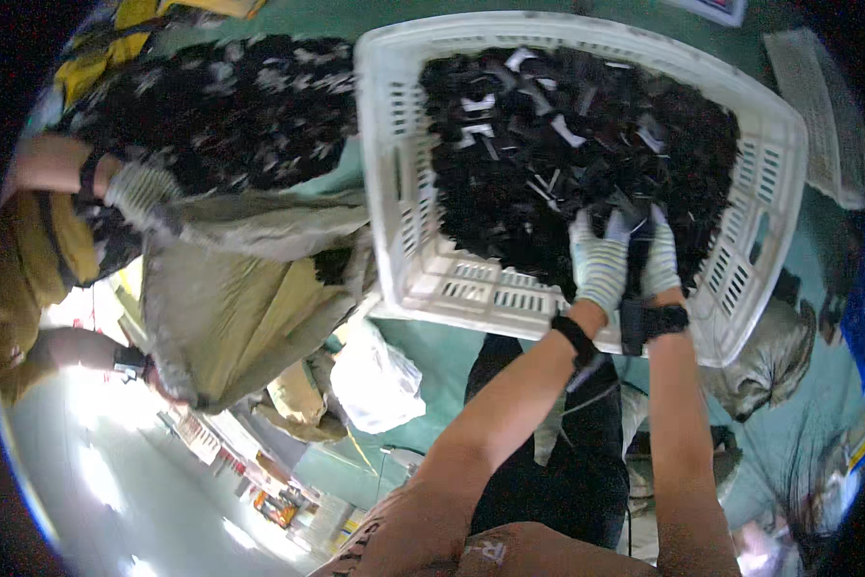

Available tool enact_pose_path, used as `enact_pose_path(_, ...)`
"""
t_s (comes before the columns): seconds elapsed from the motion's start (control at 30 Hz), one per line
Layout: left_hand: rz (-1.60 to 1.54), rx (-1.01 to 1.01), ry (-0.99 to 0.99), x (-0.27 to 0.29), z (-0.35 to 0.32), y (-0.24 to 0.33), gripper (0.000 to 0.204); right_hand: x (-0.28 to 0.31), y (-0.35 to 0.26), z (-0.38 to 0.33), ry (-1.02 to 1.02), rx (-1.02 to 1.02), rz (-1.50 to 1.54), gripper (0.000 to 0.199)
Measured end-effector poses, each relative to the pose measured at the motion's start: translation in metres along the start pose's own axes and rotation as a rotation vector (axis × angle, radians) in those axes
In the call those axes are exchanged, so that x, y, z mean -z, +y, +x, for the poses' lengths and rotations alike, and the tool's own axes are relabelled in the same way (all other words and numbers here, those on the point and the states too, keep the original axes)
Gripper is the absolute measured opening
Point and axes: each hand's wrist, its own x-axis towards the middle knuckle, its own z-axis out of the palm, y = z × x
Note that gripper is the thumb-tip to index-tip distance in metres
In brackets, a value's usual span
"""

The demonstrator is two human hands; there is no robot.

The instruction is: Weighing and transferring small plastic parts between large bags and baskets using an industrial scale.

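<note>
Both my hands wear white striped gloves and reach into a large white plastic crate (490,296) with slotted walls. A heap of small black pieces (509,207), some showing pale or shiny faces, fills much of it. My left hand (598,260) lies on the near part of the heap, fingers stretched and apart, tips among the pieces. Close beside it on the right, my right hand (660,258) has its fingers extended downward into the same spot. Dark pieces lie between the two hands; blur hides whether any are gripped. Black straps circle both my wrists.
At the left, another person's gloved hand (142,192) grips an open grey-brown sack (230,298). Behind it spreads a second black pile (230,106) on the green floor. A white plastic bag (375,380) lies nearer me. Another sack (769,361) and a pale crate (817,115) stand right.
</note>
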Motion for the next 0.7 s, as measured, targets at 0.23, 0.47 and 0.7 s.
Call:
enact_pose_path(0.23, 0.667, -0.158, 0.087, -0.082, -0.054, 0.125, 0.053, -0.055, -0.045, -0.062, 0.065, 0.235, 0.052, 0.029)
enact_pose_path(0.47, 0.284, -0.213, 0.141, -0.016, -0.082, 0.227, 0.045, -0.171, 0.034, -0.119, -0.077, 0.2, -0.033, 0.029)
enact_pose_path(0.7, 0.008, -0.29, 0.22, 0.135, -0.105, 0.368, 0.03, -0.291, 0.197, -0.117, -0.362, 0.371, -0.406, 0.03)
